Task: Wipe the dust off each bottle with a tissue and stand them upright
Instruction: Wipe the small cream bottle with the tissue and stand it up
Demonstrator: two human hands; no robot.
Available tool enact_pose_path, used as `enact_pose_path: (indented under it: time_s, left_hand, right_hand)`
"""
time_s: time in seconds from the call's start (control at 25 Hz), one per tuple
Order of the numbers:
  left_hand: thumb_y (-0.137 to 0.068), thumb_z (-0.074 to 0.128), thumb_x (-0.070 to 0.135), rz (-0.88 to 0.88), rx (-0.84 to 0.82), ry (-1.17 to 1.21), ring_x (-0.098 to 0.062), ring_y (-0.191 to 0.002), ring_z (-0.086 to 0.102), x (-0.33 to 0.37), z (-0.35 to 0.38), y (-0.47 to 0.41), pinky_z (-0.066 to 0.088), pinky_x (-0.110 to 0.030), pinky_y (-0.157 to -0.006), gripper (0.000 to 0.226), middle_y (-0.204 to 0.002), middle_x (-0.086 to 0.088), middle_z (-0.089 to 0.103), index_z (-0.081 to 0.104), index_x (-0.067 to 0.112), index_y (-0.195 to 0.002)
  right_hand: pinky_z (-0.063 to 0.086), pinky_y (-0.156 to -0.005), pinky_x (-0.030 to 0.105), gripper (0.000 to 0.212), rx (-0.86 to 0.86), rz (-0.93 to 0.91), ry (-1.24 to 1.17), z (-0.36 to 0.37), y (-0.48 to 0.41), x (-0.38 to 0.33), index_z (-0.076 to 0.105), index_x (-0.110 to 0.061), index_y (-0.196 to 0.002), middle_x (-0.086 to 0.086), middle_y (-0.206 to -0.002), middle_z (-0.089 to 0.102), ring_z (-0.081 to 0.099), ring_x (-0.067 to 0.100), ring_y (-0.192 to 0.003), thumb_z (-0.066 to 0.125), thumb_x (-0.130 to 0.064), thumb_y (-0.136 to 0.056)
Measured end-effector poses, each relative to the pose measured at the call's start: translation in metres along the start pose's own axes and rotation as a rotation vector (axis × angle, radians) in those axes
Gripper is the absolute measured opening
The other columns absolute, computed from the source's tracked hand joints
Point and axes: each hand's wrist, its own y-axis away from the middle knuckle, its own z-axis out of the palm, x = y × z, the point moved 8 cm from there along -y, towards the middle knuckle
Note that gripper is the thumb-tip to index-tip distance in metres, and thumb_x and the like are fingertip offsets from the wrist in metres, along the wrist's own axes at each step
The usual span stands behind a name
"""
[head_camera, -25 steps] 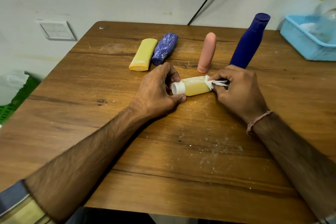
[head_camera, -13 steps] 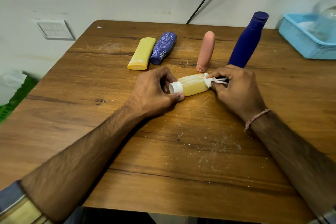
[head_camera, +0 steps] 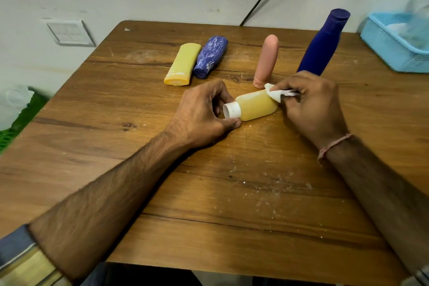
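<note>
Obs: small yellow bottle (head_camera: 257,105) lies on its side mid wooden table (head_camera: 209,204), white cap (head_camera: 232,110) pointing to 8 o'clock; left hand (head_camera: 204,111) pinches the cap; right hand (head_camera: 313,104) pinches a crumpled tissue (head_camera: 276,93) against the base end, 2 o'clock. Best: steady cap, roll bottle, sweep tissue base-to-cap lightly

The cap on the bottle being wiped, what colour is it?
White cap, on the pale yellow bottle; head view.
</note>
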Motion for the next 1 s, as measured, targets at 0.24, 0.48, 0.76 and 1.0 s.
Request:
enact_pose_path:
  time_s: [0.24, 0.48, 0.76, 1.0]
  left_hand:
    - [-0.062, 0.095, 0.026, 0.071, 0.060, 0.015, -0.003, -0.062, 0.055, 0.004, -0.002, 0.002, 0.040, -0.010, -0.053, 0.039, -0.073, 0.014, 0.060, 0.063, 0.020, -0.084]
    - [-0.062, 0.093, 0.022, 0.164, 0.119, -0.055, 0.004, -0.073, 0.048, 0.012, -0.005, 0.003, 0.038, -0.006, -0.064, 0.039, -0.087, 0.012, 0.055, 0.065, 0.016, -0.089]
    - [-0.070, 0.084, 0.010, 0.225, 0.175, 0.014, -0.006, -0.075, 0.049, 0.019, -0.006, 0.007, 0.040, -0.012, -0.065, 0.033, -0.088, 0.006, 0.055, 0.057, 0.012, -0.090]
    - [-0.070, 0.084, 0.009, 0.216, 0.197, 0.076, -0.001, -0.079, 0.056, 0.022, -0.007, 0.009, 0.048, -0.014, -0.069, 0.052, -0.092, 0.003, 0.061, 0.045, 0.017, -0.104]
  right_hand:
    - [0.046, -0.099, 0.023, 0.021, -0.103, -0.336, -0.032, 0.025, 0.018, -0.066, 0.073, -0.009, -0.102, 0.004, -0.106, 0.069, 0.059, 0.015, -0.107, 0.063, 0.000, -0.086]
    - [0.047, -0.102, 0.030, 0.025, 0.080, -0.064, 0.013, -0.004, 0.001, -0.010, 0.072, -0.010, -0.106, 0.005, -0.109, 0.069, 0.061, 0.017, -0.104, 0.063, 0.001, -0.085]
    - [0.042, -0.101, 0.019, 0.018, 0.014, -0.395, -0.035, 0.015, 0.017, -0.075, 0.073, -0.005, -0.101, 0.008, -0.104, 0.070, 0.061, 0.017, -0.105, 0.061, -0.002, -0.088]
    - [0.052, -0.095, 0.037, 0.019, 0.091, -0.164, -0.006, -0.005, 0.008, -0.030, 0.073, -0.007, -0.102, 0.007, -0.105, 0.071, 0.062, 0.018, -0.102, 0.067, -0.003, -0.084]
